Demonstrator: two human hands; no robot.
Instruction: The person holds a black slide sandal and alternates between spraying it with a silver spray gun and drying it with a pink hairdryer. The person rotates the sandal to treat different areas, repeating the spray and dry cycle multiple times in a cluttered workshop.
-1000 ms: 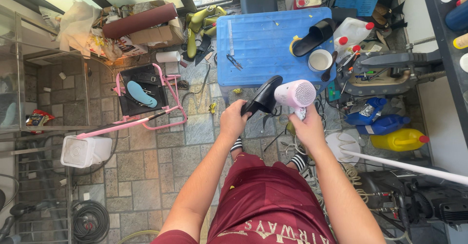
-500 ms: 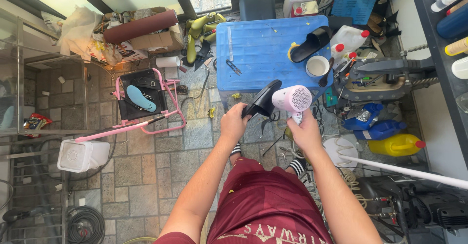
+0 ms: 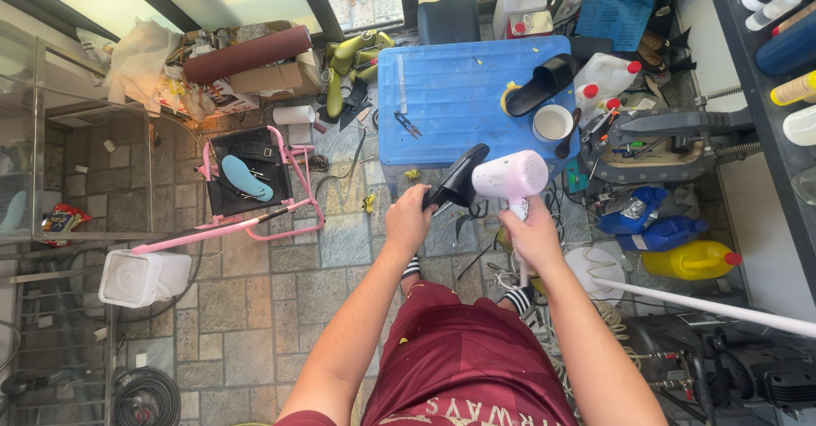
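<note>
A smooth, glossy pink plastic hair dryer is seen beside a matt black shoe sole; behind them, a ribbed blue plastic lid.

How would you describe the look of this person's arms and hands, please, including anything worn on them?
Both arms are bare from upper arm to fingertips: no long sleeves and no gloves. The left hand and right hand show no watch, ring or bracelet that I can make out. Only dark red sleeve edges show near the shoulders, matching the dark red shorts with pale lettering.
</note>
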